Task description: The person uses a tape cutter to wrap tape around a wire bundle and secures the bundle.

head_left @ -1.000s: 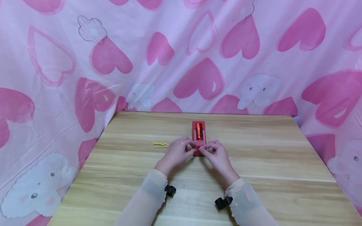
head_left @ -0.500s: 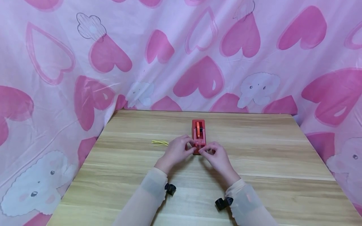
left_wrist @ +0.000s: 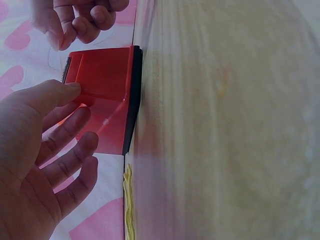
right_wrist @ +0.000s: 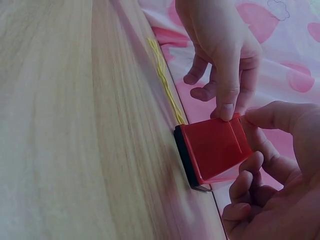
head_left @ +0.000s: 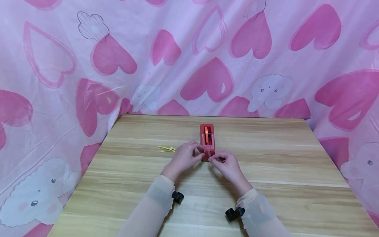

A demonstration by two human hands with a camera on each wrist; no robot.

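A red tape dispenser (head_left: 207, 141) with a toothed cutter stands on the table, an orange roll core (head_left: 206, 134) in its top. My left hand (head_left: 185, 156) holds its front left edge; in the left wrist view the thumb (left_wrist: 70, 91) presses the red side and the other fingers are loosely bent. My right hand (head_left: 226, 163) is at the dispenser's front right, thumb and forefinger pinching the end of a clear strip of tape (head_left: 209, 153). The strip is thin and hard to make out in both wrist views.
Several yellow twist-tie-like strands (head_left: 166, 149) lie on the wooden table (head_left: 281, 158) left of the dispenser, beyond my left hand. A pink heart-patterned cloth (head_left: 207, 79) hangs behind the table and on both sides.
My right hand has moved slightly toward me and away from the cutter, drawing out a short length of tape. The left hand stays at the dispenser. The head view has tilted slightly.
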